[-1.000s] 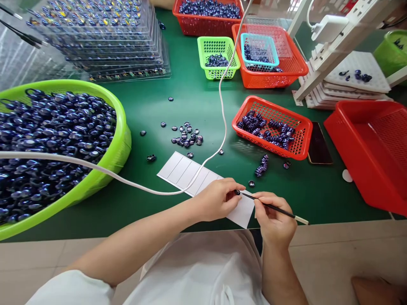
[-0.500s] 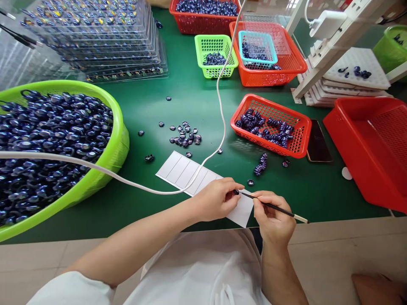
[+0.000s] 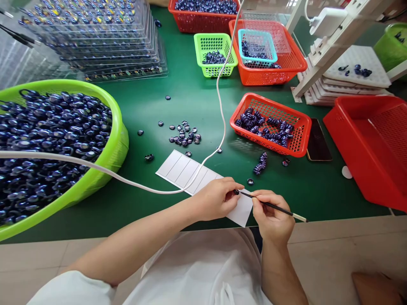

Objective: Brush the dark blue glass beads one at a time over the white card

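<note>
My left hand (image 3: 221, 199) pinches a small dark shiny piece (image 3: 236, 192) above the lower end of a white ruled paper strip (image 3: 181, 169). Held like a pen in my right hand (image 3: 275, 216) is a thin black brush-like stick (image 3: 276, 207) with a pale rear end. Its tip reaches to the piece at my left fingertips; whether they touch I cannot tell. Just beyond my hands lie a single round dark piece (image 3: 250, 181) and a short row of stacked dark pieces (image 3: 260, 163). A loose group of similar pieces (image 3: 184, 134) sits past the paper.
A big green basket (image 3: 119, 127) of dark looped pieces stands left. A white cable (image 3: 152, 189) crosses the paper. Ahead are a red-orange basket (image 3: 270, 146), a phone (image 3: 319, 142) and stacked clear trays (image 3: 127, 55). A deep red bin (image 3: 359, 161) stands right.
</note>
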